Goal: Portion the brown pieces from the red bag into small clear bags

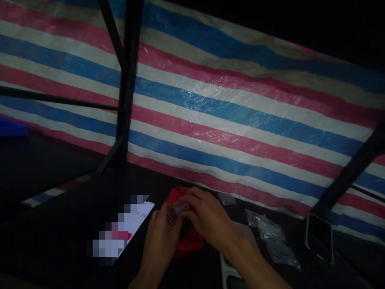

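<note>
- Head view: my left hand (pixel 161 230) and right hand (pixel 200 214) closed, both gripping a clear packet (pixel 180 207).
- Packet just by red bag (pixel 191 241), near table's (pixel 186 277) far edge.
- Lit phone (pixel 140 220) to my left; tray (pixel 223 269), loose bags (pixel 270 233), dark phone (pixel 319 237) to my right.

I can't make out what's in the small clear packet (pixel 180 207), partly covered by fingers of the left hand (pixel 162 233) and right hand (pixel 204 212). Those hands hide some of the red item (pixel 189 245) too, so its full shape escapes me. A grey tray (pixel 224 267) slips under the right forearm, its near end cut off below. Blocky squares mask much of the lit phone (pixel 138 218). The loose packets (pixel 269 230) are too dim to show contents, and the blue object (pixel 12 127) runs out of view at far left.
</note>
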The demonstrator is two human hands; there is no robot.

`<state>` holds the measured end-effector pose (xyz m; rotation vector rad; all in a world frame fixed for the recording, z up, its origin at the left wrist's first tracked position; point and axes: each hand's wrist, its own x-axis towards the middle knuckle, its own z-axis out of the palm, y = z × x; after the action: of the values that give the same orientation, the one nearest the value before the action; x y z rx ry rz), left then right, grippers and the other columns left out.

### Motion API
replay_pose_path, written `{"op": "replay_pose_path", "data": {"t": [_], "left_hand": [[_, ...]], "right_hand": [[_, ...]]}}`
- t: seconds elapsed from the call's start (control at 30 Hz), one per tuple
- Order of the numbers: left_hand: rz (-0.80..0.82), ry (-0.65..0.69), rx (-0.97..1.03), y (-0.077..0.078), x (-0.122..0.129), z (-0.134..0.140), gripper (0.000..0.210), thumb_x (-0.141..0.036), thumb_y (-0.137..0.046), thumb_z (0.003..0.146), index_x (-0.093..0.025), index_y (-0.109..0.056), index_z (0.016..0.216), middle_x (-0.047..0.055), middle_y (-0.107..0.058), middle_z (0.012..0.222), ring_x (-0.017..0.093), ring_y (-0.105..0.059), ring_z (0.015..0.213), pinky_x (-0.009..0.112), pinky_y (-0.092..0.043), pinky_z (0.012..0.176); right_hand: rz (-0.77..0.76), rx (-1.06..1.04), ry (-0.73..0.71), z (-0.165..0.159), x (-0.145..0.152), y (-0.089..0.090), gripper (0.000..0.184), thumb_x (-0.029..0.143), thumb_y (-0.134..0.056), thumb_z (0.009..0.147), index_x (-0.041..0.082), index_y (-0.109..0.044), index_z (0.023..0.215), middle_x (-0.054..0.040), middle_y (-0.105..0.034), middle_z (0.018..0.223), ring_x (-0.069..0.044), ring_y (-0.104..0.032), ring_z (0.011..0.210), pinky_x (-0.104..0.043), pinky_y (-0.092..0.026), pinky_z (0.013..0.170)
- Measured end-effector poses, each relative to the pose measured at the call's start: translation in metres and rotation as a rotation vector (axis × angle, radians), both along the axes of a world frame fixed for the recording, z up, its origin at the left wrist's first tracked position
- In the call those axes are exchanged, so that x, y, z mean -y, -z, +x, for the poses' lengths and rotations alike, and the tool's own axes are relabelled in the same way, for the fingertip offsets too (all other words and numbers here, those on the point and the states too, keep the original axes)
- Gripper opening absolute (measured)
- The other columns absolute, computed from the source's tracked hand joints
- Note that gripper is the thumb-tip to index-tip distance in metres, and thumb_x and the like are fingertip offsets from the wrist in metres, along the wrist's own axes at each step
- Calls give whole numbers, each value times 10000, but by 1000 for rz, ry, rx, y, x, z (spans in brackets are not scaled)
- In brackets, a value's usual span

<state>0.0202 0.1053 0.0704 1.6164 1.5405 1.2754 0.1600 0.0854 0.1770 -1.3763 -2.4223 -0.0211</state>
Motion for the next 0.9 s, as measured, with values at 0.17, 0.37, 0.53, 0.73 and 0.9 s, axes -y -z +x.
{"op": "replay_pose_path", "data": {"t": [0.17,0.37,0.53,0.73,0.9], "left_hand": [[-87,-111,-39,-5,4,-6,81,-343,-502,920,-265,-488,939,94,-658,980,318,-680,886,411,-472,755],[-170,-112,-20,3,-4,-4,107,-224,-539,874,-278,-447,889,42,-645,782,306,-697,761,383,-462,694],[-103,-88,59,5,-14,-4,94,-169,-525,817,-261,-515,832,42,-667,798,277,-694,802,362,-488,732],[-114,-95,225,13,-27,-10,59,-255,-558,744,-238,-572,799,6,-667,678,252,-693,685,331,-507,623],[-111,-92,292,17,-28,-13,155,-337,-539,717,-231,-573,824,1,-651,663,247,-678,640,337,-516,577]], "right_hand": [[-116,262,161,4,-10,8,316,98,-628,930,208,-742,1203,-86,-727,1272,-266,-710,1131,-361,-523,946],[-144,356,230,-6,-35,31,326,67,-529,957,133,-738,1199,-167,-722,1291,-313,-678,1224,-411,-504,1011],[-123,302,282,-12,-53,41,410,53,-444,989,86,-656,1340,-230,-650,1406,-340,-633,1297,-477,-480,1062],[-215,155,194,-4,-59,47,293,92,-677,877,157,-754,1152,-151,-752,1270,-300,-688,1230,-384,-476,1046],[-339,-114,158,8,-60,57,250,121,-740,841,239,-793,1055,-41,-824,1128,-235,-752,1094,-309,-524,932]]}}
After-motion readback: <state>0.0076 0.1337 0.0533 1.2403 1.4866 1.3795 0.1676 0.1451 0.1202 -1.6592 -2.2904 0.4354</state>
